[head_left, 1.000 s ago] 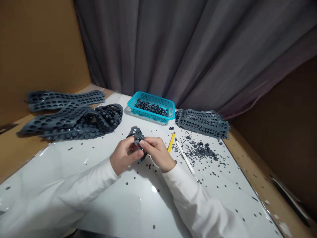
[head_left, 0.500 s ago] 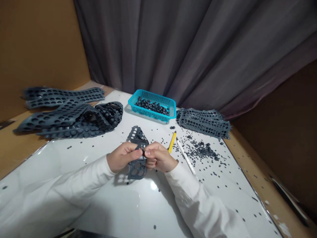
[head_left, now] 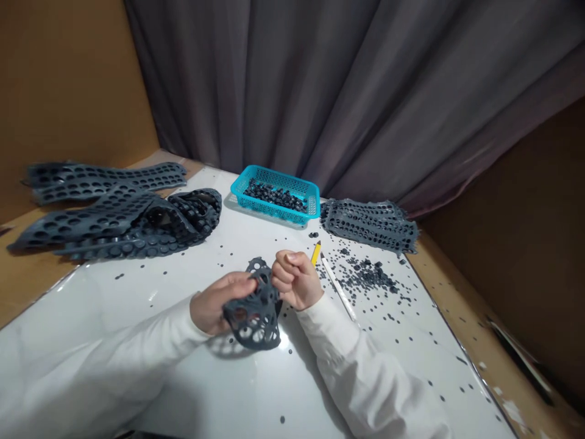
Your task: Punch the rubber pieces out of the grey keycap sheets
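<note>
A dark grey rubber sheet (head_left: 256,326), full of round holes, hangs folded and bent in my left hand (head_left: 212,305). The thumb and fingers of that hand are closed on its left side, above the white table. My right hand (head_left: 297,281) is raised beside the sheet's right edge, with its fingers curled in and the thumb on top. Whether a small piece is tucked inside those fingers is hidden, and I cannot tell if they touch the sheet.
Behind the hands stands a blue basket (head_left: 269,210) holding small dark pieces. Larger perforated sheets (head_left: 105,213) are piled at the left; another sheet (head_left: 370,225) lies at the right. A yellow pen-like tool (head_left: 315,252), a white one (head_left: 337,286) and scattered dark discs (head_left: 369,274) lie nearby.
My right hand has come away from the pinch beside my left thumb and turned upward, fingers curled. The sheet has swung and tilted in my left hand. The view has shifted slightly.
</note>
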A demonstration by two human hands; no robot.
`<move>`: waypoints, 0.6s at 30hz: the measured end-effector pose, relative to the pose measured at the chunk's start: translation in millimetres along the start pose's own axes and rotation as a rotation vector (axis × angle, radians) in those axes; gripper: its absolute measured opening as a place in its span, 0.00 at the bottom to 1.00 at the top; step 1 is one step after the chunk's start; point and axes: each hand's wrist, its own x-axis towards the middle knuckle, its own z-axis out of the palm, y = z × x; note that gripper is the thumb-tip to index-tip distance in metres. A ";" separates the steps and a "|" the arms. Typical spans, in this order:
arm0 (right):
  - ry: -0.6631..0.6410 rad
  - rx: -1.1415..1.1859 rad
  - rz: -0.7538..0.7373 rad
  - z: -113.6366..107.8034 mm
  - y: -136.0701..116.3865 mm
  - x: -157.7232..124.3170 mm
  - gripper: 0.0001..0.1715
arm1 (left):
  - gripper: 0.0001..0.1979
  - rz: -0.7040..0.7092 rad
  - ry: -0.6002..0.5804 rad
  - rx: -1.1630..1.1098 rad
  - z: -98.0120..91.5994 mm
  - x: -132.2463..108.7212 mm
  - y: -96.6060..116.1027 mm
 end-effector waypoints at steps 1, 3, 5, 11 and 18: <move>-0.001 -0.012 -0.012 -0.2 -3.6 -0.5 0.19 | 0.17 0.023 0.042 -0.017 -1.7 0.3 1.8; 0.002 -0.043 -0.047 0.7 -11.5 -2.1 0.15 | 0.16 0.067 0.121 -0.042 -6.2 1.8 5.9; 0.036 -0.092 -0.094 2.8 -18.7 -3.8 0.09 | 0.16 0.073 0.129 -0.047 -9.7 3.6 9.2; 0.144 -0.274 -0.094 12.6 -25.5 -4.8 0.05 | 0.12 0.158 0.082 -0.021 -7.2 7.4 11.3; 0.222 -0.830 -0.240 20.5 -30.3 -12.0 0.13 | 0.11 0.214 0.065 0.148 -16.0 12.5 6.0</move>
